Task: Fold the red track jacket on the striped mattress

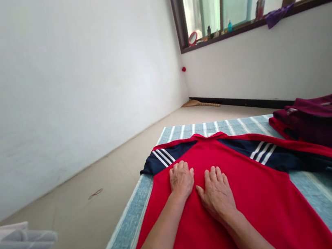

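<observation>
White walls [73, 80] meet in a corner over a pale tiled floor [74, 220]. A blue-and-white striped sheet [115, 247] lies beneath a red garment [256, 198], which is spread out with its collar away from the person. Its navy sleeves bear white stripes; the left one is bent under or hidden past its stripes, the right runs off the frame, and the bottom is cut off. A dark-framed window [229, 0] and a maroon pile of clothes [323, 123] are cropped at the right, the pale cloth [19, 244] at the lower left. Both hands rest on the garment's upper middle: the right hand [217, 195] lies flat, thumb apart; the left hand [182, 178] has bent fingers, and whether they pinch fabric I cannot tell. The sill's small bottles [229, 26] are blurred, and a thin loop [96, 193] on the floor is hard to identify.
</observation>
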Tool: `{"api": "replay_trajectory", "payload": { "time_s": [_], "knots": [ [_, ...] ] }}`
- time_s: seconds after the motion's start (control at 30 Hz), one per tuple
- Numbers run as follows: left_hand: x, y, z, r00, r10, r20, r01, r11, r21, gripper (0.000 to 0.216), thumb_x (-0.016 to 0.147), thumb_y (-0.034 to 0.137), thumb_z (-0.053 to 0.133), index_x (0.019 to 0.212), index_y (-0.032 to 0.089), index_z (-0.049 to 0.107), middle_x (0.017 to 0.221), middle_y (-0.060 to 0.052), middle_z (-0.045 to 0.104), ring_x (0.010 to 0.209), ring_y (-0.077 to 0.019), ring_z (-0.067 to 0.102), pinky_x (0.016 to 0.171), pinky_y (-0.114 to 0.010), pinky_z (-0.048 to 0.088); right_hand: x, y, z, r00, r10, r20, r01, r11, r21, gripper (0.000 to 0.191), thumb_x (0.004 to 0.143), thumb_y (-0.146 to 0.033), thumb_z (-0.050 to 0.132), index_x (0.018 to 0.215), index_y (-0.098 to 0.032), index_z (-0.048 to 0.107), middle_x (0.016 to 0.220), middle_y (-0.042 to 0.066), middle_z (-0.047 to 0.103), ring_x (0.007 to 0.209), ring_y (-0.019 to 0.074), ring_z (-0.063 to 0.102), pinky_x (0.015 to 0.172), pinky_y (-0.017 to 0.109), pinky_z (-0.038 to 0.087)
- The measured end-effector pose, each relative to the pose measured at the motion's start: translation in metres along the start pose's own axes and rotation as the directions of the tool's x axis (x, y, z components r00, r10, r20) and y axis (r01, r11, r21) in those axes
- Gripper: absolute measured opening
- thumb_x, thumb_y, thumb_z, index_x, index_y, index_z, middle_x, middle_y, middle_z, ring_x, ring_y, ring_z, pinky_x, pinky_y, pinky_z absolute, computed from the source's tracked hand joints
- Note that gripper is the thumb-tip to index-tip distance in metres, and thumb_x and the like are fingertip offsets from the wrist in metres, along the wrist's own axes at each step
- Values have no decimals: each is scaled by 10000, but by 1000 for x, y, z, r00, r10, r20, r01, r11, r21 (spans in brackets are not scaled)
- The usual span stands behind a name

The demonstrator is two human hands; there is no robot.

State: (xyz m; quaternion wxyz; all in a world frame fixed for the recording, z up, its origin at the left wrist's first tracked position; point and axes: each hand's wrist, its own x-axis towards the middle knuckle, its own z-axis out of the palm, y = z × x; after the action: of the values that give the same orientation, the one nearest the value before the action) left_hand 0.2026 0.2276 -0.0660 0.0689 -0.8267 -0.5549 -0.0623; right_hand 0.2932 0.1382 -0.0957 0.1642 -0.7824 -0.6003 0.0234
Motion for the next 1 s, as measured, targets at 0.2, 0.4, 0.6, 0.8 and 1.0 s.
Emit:
{"api": "replay_trajectory", "payload": {
  "time_s": [0.2, 0.4, 0.6, 0.8, 1.0],
  "knots": [
    [3, 22, -5, 993, -109, 39, 110, 993, -43, 467, 889, 451, 374, 1159, 131, 582, 1204, -130, 578, 1118, -293, 476, 1002, -490, 307, -3, 1, -1, 1000, -8, 19, 9, 996, -84, 591, 889, -402, 415, 1354, -37, 429, 1406, 221, 371, 1327, 349, 261, 1053, 437, 200],
    [3, 39, 1, 959, -269, 90, 277, 956, -96, 599, 846, 517, 388, 1285, 125, 498, 1364, -151, 463, 1233, -323, 387, 1032, -545, 262, -6, 6, 3, 1000, -16, 18, 18, 995, -94, 581, 862, -320, 451, 1366, -34, 405, 1417, 206, 363, 1335, 320, 262, 1065, 417, 197],
    [-7, 39, 13, 957, -265, 117, 284, 940, -188, 709, 855, 588, 286, 1382, 122, 377, 1474, -122, 318, 1355, -287, 223, 1105, -517, 123, -5, 16, 10, 999, -23, -30, 23, 1000, 17, 604, 809, -289, 484, 1357, -49, 406, 1412, 202, 366, 1335, 303, 268, 1058, 421, 240],
    [-9, 37, 14, 962, -236, 134, 261, 943, -209, 870, 797, 715, 212, 1408, 106, 325, 1490, -148, 268, 1376, -305, 171, 1105, -542, 70, 2, 32, 19, 990, -86, -110, 108, 972, 208, 644, 748, -349, 487, 1315, -53, 420, 1366, 200, 428, 1307, 296, 324, 1045, 433, 288],
    [-9, 36, 14, 962, -202, 182, 243, 940, -242, 919, 763, 720, 261, 1426, 83, 271, 1504, -167, 213, 1385, -318, 128, 1097, -573, 39, 7, 45, 25, 984, -79, -157, 127, 938, 322, 672, 657, -214, 409, 1311, -58, 386, 1338, 178, 458, 1268, 256, 389, 1045, 396, 303]
  ]
}}
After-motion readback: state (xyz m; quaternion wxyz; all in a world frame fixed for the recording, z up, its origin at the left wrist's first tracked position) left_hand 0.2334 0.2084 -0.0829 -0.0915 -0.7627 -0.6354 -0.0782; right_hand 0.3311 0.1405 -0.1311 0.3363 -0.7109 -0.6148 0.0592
